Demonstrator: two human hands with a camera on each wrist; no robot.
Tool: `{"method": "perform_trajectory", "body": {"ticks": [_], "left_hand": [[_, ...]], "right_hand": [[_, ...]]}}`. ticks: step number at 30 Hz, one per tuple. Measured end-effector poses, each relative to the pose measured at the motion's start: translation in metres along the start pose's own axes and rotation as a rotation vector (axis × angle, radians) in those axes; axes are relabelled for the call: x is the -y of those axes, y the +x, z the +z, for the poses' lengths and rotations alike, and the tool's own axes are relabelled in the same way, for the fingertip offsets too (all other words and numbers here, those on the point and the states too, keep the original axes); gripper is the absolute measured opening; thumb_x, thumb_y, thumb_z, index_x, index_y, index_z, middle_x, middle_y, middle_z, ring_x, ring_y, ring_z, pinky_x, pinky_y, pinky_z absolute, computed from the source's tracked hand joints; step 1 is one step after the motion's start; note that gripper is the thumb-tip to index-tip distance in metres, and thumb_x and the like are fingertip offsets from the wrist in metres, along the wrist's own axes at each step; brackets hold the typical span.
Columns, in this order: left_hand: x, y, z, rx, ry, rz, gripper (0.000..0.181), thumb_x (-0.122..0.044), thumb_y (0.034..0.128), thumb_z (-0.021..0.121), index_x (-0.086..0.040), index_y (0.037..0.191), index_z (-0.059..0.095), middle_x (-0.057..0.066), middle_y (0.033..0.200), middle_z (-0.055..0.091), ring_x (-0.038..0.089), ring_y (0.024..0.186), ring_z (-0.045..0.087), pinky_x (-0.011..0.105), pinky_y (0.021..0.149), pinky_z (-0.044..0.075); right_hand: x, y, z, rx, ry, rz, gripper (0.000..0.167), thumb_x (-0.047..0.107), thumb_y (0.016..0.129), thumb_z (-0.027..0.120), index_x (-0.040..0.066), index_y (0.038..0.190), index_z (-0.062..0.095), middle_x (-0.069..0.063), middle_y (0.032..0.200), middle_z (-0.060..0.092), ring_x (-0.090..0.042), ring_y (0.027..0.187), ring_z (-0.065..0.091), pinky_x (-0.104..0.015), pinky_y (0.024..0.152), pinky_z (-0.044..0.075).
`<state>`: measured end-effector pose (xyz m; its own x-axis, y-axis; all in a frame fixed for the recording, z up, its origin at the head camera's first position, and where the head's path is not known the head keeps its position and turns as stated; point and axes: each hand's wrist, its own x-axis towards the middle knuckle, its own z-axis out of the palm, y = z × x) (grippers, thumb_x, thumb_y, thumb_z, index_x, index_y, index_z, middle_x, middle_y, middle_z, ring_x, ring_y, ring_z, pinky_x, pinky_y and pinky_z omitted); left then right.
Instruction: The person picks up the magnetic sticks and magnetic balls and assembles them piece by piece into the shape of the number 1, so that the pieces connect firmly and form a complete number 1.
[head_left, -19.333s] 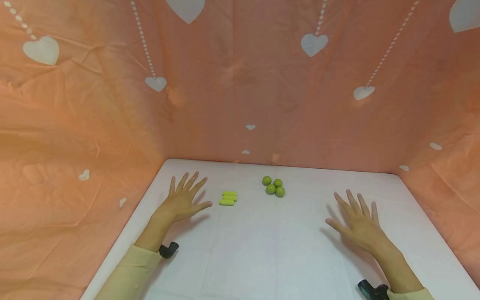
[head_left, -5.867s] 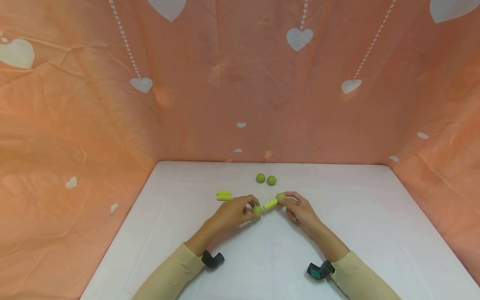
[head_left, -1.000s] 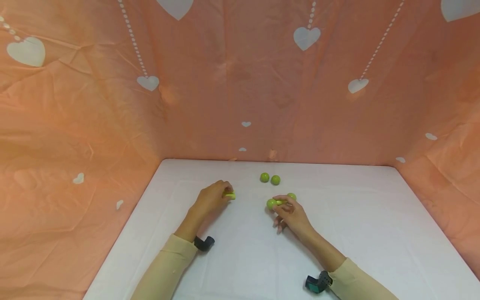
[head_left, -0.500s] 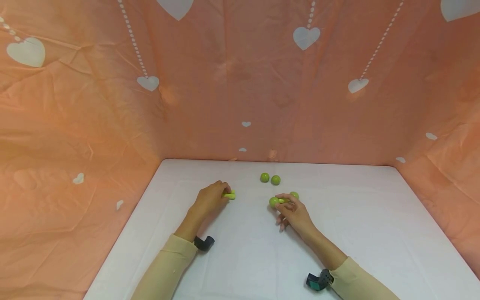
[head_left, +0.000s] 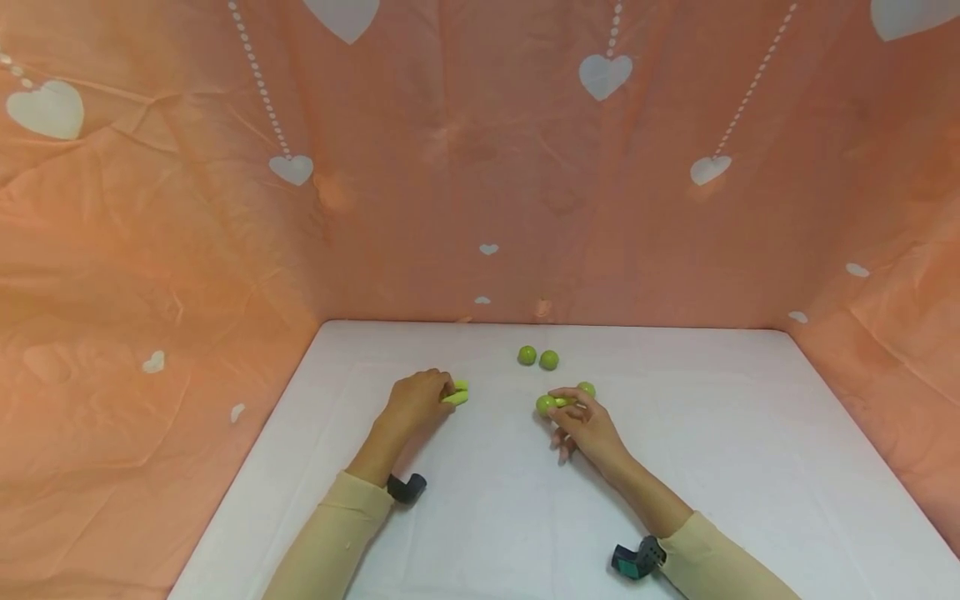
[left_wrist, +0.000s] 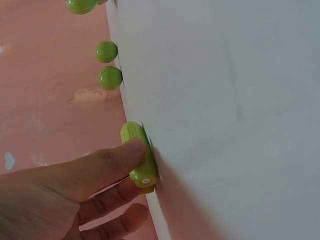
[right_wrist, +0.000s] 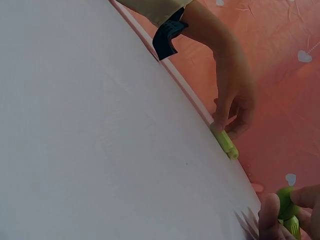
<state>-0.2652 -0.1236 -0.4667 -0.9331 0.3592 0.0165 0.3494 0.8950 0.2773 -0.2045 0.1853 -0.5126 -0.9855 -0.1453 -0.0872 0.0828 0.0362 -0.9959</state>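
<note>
Two yellow-green sticks lie on the white table, and my left hand pinches the nearer stick between thumb and fingers. In the left wrist view the thumb presses on that stick, whose end shows a small pale hole. My right hand holds a short stick with a green ball at each end; its fingers grip by the left ball, while the right ball shows behind them. In the right wrist view a held ball sits between fingertips, a ribbed stick below it.
Two loose green balls, one on the left and one on the right, lie farther back on the white table. Orange cloth with white hearts hangs behind and at both sides.
The stick at my left hand has turned slightly and shifted toward me, apart from the other. Earlier, both hands were at the centre; the right-hand ball-and-stick piece now has a ball at each end.
</note>
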Motion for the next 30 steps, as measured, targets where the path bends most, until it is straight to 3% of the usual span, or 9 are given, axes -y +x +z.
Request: {"method": "perform_trajectory", "body": {"ticks": [11, 20, 30], "left_hand": [[0.001, -0.003, -0.005, 0.024, -0.006, 0.001, 0.021, -0.018, 0.0964, 0.082, -0.01, 0.114, 0.074, 0.003, 0.098, 0.072, 0.021, 0.091, 0.066, 0.043, 0.086, 0.056], [-0.013, -0.004, -0.002, 0.053, -0.055, 0.053, 0.016, -0.017, 0.0972, 0.079, -0.014, 0.111, 0.071, 0.001, 0.098, 0.074, 0.018, 0.09, 0.067, 0.042, 0.084, 0.056], [-0.025, -0.006, 0.006, 0.139, -0.178, 0.131, 0.018, -0.019, 0.0972, 0.08, -0.019, 0.112, 0.069, -0.006, 0.095, 0.07, 0.013, 0.091, 0.065, 0.04, 0.084, 0.055]], "right_hand": [[0.0, 0.0, 0.0, 0.036, -0.011, -0.009, 0.044, 0.013, 0.107, 0.068, -0.001, 0.145, 0.053, -0.014, 0.091, 0.073, -0.014, 0.059, 0.065, -0.028, 0.054, 0.057], [-0.001, 0.002, -0.001, 0.039, -0.02, 0.008, 0.044, 0.011, 0.106, 0.069, -0.001, 0.145, 0.053, -0.014, 0.09, 0.073, -0.013, 0.059, 0.064, -0.028, 0.053, 0.057], [-0.001, 0.001, -0.002, 0.036, -0.013, -0.001, 0.043, 0.01, 0.106, 0.068, -0.002, 0.144, 0.053, -0.014, 0.089, 0.072, -0.014, 0.059, 0.064, -0.029, 0.052, 0.057]]}}
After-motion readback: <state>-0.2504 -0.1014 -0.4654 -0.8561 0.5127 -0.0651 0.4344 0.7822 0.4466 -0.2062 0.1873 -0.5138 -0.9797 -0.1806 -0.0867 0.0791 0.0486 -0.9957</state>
